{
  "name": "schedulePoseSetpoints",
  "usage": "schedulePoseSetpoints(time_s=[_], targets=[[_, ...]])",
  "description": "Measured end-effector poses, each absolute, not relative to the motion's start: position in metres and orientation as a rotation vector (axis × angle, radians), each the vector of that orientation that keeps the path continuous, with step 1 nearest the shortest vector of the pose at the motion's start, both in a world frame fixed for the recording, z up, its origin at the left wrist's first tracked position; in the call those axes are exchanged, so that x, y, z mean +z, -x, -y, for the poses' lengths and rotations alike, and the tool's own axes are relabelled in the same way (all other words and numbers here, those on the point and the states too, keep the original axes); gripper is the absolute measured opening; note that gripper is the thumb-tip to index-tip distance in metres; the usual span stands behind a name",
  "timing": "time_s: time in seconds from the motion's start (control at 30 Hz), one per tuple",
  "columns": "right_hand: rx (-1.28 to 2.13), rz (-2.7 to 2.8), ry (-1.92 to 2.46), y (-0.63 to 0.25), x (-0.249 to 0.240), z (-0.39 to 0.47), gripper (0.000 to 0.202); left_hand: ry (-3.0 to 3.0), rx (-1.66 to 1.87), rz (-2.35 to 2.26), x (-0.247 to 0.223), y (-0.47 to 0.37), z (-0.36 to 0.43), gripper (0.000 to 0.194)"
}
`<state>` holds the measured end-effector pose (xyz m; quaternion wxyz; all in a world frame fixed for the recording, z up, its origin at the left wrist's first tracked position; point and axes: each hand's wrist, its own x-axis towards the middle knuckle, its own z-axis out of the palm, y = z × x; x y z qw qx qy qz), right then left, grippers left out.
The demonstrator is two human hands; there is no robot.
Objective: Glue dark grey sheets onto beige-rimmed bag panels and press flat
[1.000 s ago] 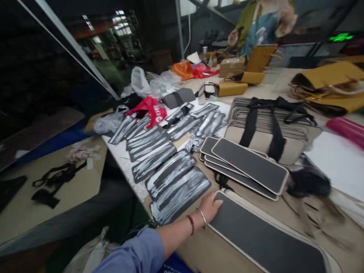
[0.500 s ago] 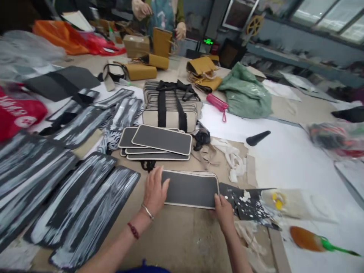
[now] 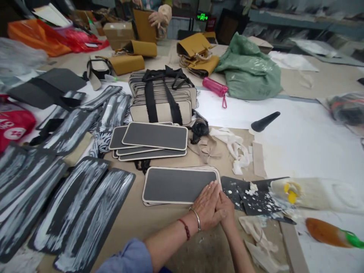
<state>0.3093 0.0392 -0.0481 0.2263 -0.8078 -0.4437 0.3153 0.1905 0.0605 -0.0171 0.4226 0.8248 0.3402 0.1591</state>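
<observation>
A small stack of dark rounded panels with pale edges [image 3: 173,185] lies in front of me. My left hand [image 3: 206,204], with a silver bangle and a red bead bracelet at the wrist, lies flat on the top panel's right end, fingers stretched out. Against it, my right hand [image 3: 226,210] is at the panels' right edge; its fingers are partly hidden by the left hand. Behind them sits a looser pile of similar panels [image 3: 156,136]. Farther back stands a bundle of panels [image 3: 162,110] with black straps.
White-streaked dark pieces [image 3: 93,216] cover the left side. To the right are a spattered black sheet [image 3: 258,201], an orange bottle with a green tip [image 3: 327,231] and a black tapered object [image 3: 265,121]. A green bag [image 3: 250,72] and mustard bags lie behind. Another person's hand [image 3: 160,17] shows at the back.
My left hand has moved from the panels' left end to their right end, beside my right hand. The camera view has shifted downward. At the back, the other person's hands have moved.
</observation>
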Motion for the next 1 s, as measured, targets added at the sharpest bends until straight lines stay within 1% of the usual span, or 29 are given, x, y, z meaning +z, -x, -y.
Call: schedulePoseSetpoints(time_s=[0.1, 0.2, 0.37, 0.5, 0.7, 0.83, 1.0], targets=[[0.844, 1.211, 2.225, -0.304, -0.043, -0.04, 0.049, -2.044, 0.354, -0.942, -0.015, -0.183, -0.067, 0.071], [0.82, 1.224, 2.261, -0.301, -0.036, -0.041, 0.049, -2.028, 0.352, -1.079, -0.015, -0.174, -0.074, 0.067], [1.054, 1.105, 2.352, -0.299, -0.031, -0.041, 0.043, -2.017, 0.375, -1.374, -0.023, -0.141, -0.085, 0.065], [1.068, 1.105, 2.343, -0.301, -0.036, -0.041, 0.041, -2.0, 0.402, -1.606, -0.029, -0.107, -0.094, 0.063], [1.037, 1.123, 2.331, -0.299, -0.037, -0.041, 0.038, -1.993, 0.499, -1.818, -0.037, -0.056, -0.102, 0.06], [1.029, 1.1, 2.305, -0.295, -0.032, -0.042, 0.035, -1.862, 0.586, -1.987, -0.046, -0.027, -0.099, 0.059], [1.058, 1.059, 2.26, -0.297, -0.027, -0.045, 0.035, -1.746, 0.801, -1.939, -0.057, -0.015, -0.084, 0.051]])
